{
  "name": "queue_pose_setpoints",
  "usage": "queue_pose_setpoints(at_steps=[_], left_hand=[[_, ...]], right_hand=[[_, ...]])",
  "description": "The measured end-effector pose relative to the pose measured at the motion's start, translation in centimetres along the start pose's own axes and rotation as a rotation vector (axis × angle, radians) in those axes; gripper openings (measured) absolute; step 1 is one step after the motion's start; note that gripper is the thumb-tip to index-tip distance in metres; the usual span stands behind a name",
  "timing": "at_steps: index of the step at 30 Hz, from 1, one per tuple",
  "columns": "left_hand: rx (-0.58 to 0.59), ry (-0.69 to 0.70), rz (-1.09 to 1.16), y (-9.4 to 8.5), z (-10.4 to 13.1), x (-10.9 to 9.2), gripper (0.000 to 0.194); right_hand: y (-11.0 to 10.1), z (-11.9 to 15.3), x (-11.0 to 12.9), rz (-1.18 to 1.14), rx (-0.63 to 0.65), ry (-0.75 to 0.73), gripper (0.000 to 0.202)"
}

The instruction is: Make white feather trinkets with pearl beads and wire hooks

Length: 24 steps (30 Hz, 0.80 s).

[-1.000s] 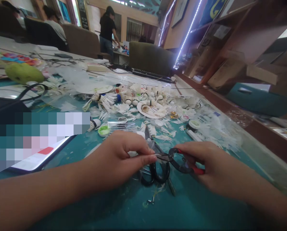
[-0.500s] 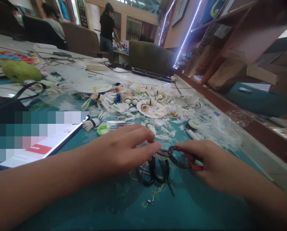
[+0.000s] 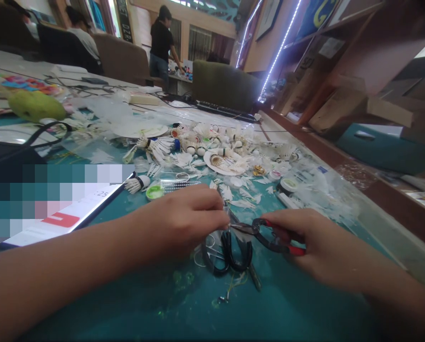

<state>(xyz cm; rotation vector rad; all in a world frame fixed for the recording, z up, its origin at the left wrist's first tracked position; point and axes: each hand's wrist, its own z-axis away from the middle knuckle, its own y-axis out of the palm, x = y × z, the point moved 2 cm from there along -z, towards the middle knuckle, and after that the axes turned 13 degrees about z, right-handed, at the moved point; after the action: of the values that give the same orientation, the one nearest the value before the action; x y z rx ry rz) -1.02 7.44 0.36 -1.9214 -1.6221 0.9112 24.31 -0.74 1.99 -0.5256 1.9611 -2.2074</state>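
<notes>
My right hand [image 3: 301, 237] is closed around the red and black handles of a pair of pliers [image 3: 260, 232], whose jaws point left. Just off their tips, my left hand [image 3: 191, 216] has its thumb and forefinger pinched together; whatever sits between them is too small or hidden to make out. Below the pliers, black-handled scissors [image 3: 239, 261] lie on the green mat [image 3: 134, 294], their blades partly covered by my left hand. Beside them rest a slim dark tool [image 3: 255, 278] and a small metal piece with yellowish thread [image 3: 226, 298].
Shuttlecocks [image 3: 153, 147] and loose white feathers fill the mat's far half, with a white plate [image 3: 226, 161] among them. A lit phone [image 3: 66, 216] lies on the left, behind it a green fruit [image 3: 36, 105]. A person [image 3: 160, 45] stands in the background.
My left fingers have drawn slightly left, showing more of the pliers' jaws. The pliers have shifted slightly right with my right hand.
</notes>
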Motion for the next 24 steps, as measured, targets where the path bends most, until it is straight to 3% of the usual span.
queue_pose_setpoints(at_steps=[4,9,13,18,24], left_hand=[[-0.084,0.006,0.023,0.2,0.2,0.0,0.02],[-0.194,-0.016,0.083,0.0,0.1,-0.3,0.015],[-0.216,-0.079,0.169,-0.1,0.1,-0.9,0.015],[-0.227,-0.16,0.289,-0.2,-0.1,-1.6,0.016],[-0.271,-0.218,0.411,-0.2,-0.6,-2.3,0.016]], right_hand=[[-0.4,0.0,-0.1,-0.016,-0.074,-0.01,0.025],[-0.3,-0.5,-0.7,0.012,-0.359,-0.016,0.022],[0.8,-1.2,-1.0,0.204,-0.509,-0.102,0.026],[1.6,-1.3,-0.2,0.276,-0.616,-0.198,0.035],[1.9,-1.2,0.5,0.228,-0.652,-0.213,0.043]])
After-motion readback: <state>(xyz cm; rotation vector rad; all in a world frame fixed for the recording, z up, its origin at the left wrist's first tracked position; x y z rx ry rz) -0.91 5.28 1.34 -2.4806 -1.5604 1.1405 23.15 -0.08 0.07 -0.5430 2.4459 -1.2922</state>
